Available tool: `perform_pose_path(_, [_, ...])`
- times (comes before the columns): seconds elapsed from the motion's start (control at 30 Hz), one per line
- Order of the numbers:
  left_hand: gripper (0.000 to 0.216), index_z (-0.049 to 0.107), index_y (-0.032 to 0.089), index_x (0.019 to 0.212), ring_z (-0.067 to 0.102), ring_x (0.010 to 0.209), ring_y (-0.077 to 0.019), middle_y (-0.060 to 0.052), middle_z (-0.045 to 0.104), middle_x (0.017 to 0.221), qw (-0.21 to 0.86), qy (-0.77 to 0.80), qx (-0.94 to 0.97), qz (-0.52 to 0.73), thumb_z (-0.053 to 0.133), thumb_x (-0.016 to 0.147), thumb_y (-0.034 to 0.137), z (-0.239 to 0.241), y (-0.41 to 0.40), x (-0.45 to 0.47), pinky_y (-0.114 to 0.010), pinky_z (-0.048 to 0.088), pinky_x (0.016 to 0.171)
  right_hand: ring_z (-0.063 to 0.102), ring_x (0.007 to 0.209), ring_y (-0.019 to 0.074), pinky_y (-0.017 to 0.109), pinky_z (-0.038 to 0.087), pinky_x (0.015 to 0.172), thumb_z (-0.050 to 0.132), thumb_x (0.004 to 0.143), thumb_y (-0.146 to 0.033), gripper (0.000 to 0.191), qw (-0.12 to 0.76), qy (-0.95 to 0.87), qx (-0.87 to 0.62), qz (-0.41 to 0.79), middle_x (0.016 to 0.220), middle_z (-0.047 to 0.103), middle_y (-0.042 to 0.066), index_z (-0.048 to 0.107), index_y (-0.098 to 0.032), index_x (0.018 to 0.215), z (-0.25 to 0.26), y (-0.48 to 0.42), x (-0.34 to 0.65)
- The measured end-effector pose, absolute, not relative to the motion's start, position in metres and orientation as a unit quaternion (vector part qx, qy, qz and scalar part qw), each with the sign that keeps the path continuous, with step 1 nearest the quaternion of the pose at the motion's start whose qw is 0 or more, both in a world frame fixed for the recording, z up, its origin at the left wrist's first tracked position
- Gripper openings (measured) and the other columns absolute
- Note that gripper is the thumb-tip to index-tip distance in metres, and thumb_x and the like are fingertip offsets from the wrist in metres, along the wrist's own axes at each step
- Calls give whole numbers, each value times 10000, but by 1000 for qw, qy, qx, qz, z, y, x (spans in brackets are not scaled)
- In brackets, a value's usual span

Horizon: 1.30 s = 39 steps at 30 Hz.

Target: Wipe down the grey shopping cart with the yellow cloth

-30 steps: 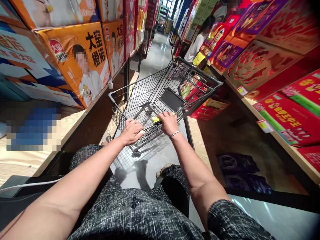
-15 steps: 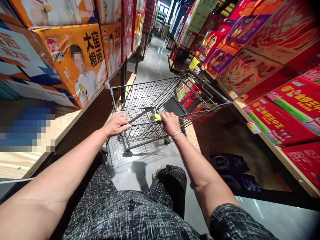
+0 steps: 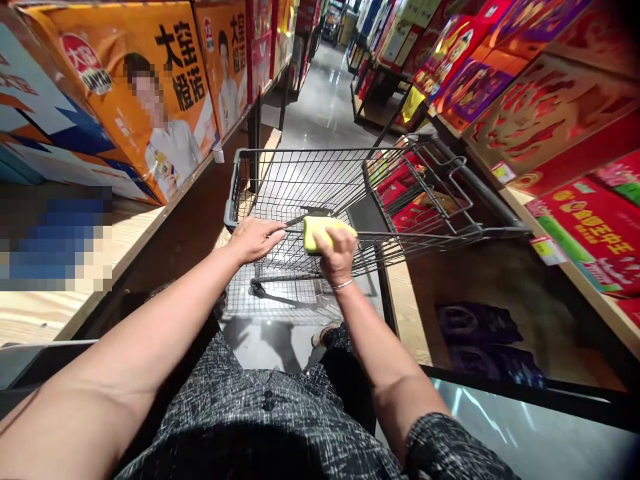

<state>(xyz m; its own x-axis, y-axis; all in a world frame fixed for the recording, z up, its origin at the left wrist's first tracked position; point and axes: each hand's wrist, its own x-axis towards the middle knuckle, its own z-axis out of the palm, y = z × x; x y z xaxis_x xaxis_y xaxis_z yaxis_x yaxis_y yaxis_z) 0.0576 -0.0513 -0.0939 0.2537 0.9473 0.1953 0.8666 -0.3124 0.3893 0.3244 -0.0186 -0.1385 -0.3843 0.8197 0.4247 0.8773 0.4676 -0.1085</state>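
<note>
A black wire shopping cart (image 3: 295,160) stands sideways in front of me, its handle end to the right. My left hand (image 3: 257,239) is closed over the near top rim, close to the cart's left corner, with its thumb along the wire. In my right hand (image 3: 340,252) is a yellow-green cloth (image 3: 314,233), folded into a pad. The hand holds it at the same near rim, right of my left hand; whether the cloth presses on the wire I cannot tell. Through the mesh, the cart's lower frame and a wheel (image 3: 257,288) show on the floor.
Orange drink cartons (image 3: 115,87) are stacked on a wooden shelf (image 3: 135,233) to the left. Red gift boxes (image 3: 590,227) line the right shelf, with dark purple packages (image 3: 480,327) beneath. A tiled aisle (image 3: 320,100) runs ahead between the displays.
My right hand has turned and lifted, so more of the yellow-green cloth shows. The left hand appears farther right and higher in view. The cart looks turned more sideways.
</note>
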Motion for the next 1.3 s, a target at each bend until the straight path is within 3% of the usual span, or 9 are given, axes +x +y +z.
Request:
perform_pose_path(0.13, [584, 738, 228, 1222, 660, 1161, -279, -69, 753, 1194, 94, 582, 779, 216, 254, 1033, 497, -98, -50, 53, -424, 437, 937, 374, 1339, 267, 465, 318, 1080, 355, 1063, -279, 438, 93, -891, -444, 13, 1477, 534, -21, 615, -480, 1354, -197, -44, 290])
perform_pose_path(0.3, [582, 755, 242, 1168, 684, 1067, -259, -48, 774, 1104, 81, 565, 786, 236, 253, 1030, 503, -103, -46, 39, -409, 425, 894, 492, 1207, 222, 365, 400, 939, 572, 983, -234, 251, 18, -911, -407, 57, 1331, 648, -21, 757, -372, 1079, -249, -62, 288])
perform_pose_path(0.4, [587, 765, 255, 1132, 687, 1042, -255, -40, 779, 1075, 81, 564, 786, 241, 238, 1031, 491, -105, -39, 30, -404, 426, 873, 509, 1178, 225, 359, 401, 912, 571, 963, -162, 298, 11, -910, -410, 51, 1317, 654, 9, 759, -346, 1103, -250, -61, 299])
perform_pose_path(0.53, [592, 783, 249, 1064, 697, 1006, -253, -45, 789, 1057, 84, 579, 774, 241, 249, 1018, 499, -107, -27, 13, -406, 434, 889, 480, 1219, 247, 410, 405, 968, 512, 993, -187, 406, 63, -906, -418, 14, 1372, 624, 20, 692, -432, 1262, -204, -48, 331])
perform_pose_path(0.7, [568, 787, 248, 932, 666, 1072, -275, -48, 787, 1037, 88, 611, 749, 241, 279, 1020, 487, -102, -16, 19, -481, 364, 1003, 435, 1283, 295, 488, 370, 1076, 520, 985, -239, 357, 261, -805, -520, -114, 1295, 634, 68, 752, -416, 1190, -127, -34, 386])
perform_pose_path(0.77, [546, 787, 254, 976, 619, 1170, -279, -43, 770, 1124, 91, 594, 760, 248, 285, 1034, 462, -96, -15, 40, -500, 315, 1043, 420, 1301, 308, 501, 361, 1090, 523, 976, -239, 357, 282, -779, -544, -131, 1285, 626, 79, 757, -404, 1189, -119, -33, 393])
perform_pose_path(1.07, [473, 707, 281, 1243, 616, 1131, -249, -36, 748, 1194, 132, 535, 803, 227, 293, 1076, 438, -90, -25, 120, -468, 266, 1041, 447, 1209, 254, 426, 351, 957, 454, 1014, -219, 366, 26, -875, -480, 54, 1368, 619, 26, 697, -380, 1236, -234, -55, 334])
perform_pose_path(1.2, [362, 681, 291, 1270, 614, 1134, -241, -21, 736, 1231, 115, 536, 806, 222, 471, 1004, 415, -95, -24, 114, -448, 267, 1061, 489, 1160, 246, 383, 367, 920, 533, 957, -167, 296, -2, -884, -461, 77, 1266, 679, 30, 759, -316, 1076, -249, -62, 327])
perform_pose_path(1.3, [367, 679, 279, 1270, 625, 1117, -253, -30, 740, 1217, 98, 532, 809, 229, 572, 935, 383, -98, -24, 113, -454, 276, 1055, 469, 1227, 268, 414, 377, 964, 473, 982, -171, 398, 34, -887, -457, 55, 1353, 642, 24, 715, -374, 1223, -216, -61, 332])
